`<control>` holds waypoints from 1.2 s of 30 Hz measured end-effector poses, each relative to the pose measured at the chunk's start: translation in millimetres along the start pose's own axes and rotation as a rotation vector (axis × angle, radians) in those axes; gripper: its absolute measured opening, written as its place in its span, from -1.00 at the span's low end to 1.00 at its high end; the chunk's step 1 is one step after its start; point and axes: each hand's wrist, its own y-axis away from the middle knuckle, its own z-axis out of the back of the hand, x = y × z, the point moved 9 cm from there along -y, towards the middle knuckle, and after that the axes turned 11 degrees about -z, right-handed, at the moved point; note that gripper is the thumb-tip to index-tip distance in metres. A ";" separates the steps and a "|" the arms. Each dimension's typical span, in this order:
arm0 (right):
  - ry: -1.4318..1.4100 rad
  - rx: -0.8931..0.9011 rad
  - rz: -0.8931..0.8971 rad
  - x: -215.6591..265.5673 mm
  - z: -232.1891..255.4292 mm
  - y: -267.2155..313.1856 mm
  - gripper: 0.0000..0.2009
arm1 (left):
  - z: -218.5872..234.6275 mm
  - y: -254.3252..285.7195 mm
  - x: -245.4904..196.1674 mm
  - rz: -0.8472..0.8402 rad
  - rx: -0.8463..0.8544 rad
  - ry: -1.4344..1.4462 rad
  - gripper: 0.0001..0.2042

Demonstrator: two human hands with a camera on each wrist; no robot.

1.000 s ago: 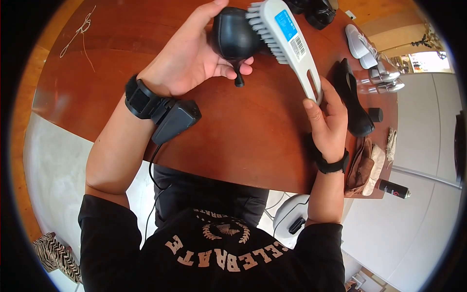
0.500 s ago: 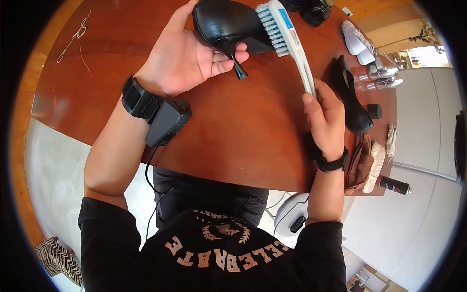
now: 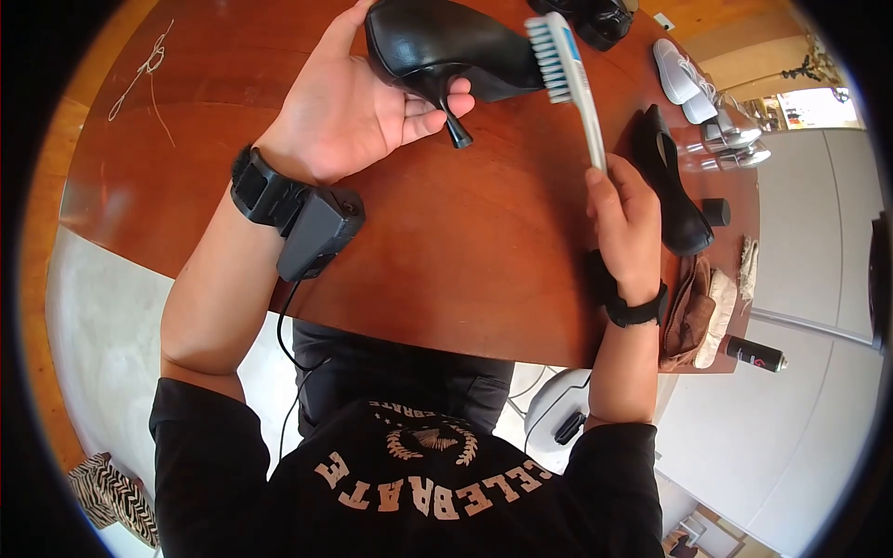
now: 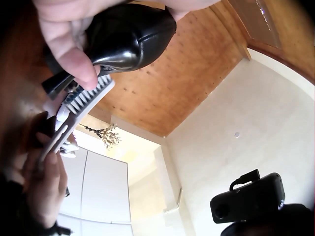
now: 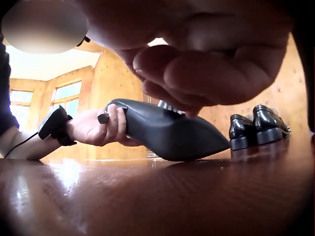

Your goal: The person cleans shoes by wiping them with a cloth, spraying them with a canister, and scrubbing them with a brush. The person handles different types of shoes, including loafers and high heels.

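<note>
My left hand (image 3: pixel 344 121) holds a black high-heeled shoe (image 3: pixel 437 42) around its heel end, fingers curled beneath it beside the thin heel. The shoe lies on its side in the hand, its pointed toe to the right and close over the table in the right wrist view. In my right hand (image 3: pixel 628 219) is the handle of a white brush (image 3: pixel 584 98), gripped between thumb and fingers. Its pale bristles (image 3: pixel 551 65) face left, right at the toe part of the shoe. The right wrist view shows curled fingers hiding most of the brush.
Black loafers (image 3: pixel 605 23) stand at the back of the brown table (image 3: pixel 419 251). Along the right side are another black shoe (image 3: pixel 670 195), white sneakers (image 3: pixel 684 84), silvery shoes (image 3: pixel 739 144), a brown cloth item (image 3: pixel 688 321) and a spray can (image 3: pixel 755 354). String (image 3: pixel 149 65) lies far left.
The left hand has turned the shoe from heel-end-on to side-on, toe to the right. The brush has moved right along the shoe toward its toe and tilted edge-on.
</note>
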 end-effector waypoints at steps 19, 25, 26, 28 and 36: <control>0.222 -0.002 0.143 8.1 -6.0 1.1 -0.69 | 8.7 -1.9 -2.5 -0.015 0.011 0.091 -0.41; 0.192 -0.010 0.117 7.1 -5.9 1.9 -0.69 | 3.5 0.0 -0.9 -0.003 0.013 0.063 -0.40; 0.182 -0.037 0.072 0.6 -1.6 -1.9 -0.69 | 0.3 0.6 0.1 0.005 0.025 0.046 -0.40; 0.165 -0.027 0.015 -10.5 0.9 -8.2 -0.67 | -5.8 2.3 2.1 0.021 0.048 0.010 -0.38; 0.152 -0.001 0.044 -4.7 -4.4 -4.0 -0.65 | -7.2 2.1 -3.1 -0.026 0.031 -0.258 -0.34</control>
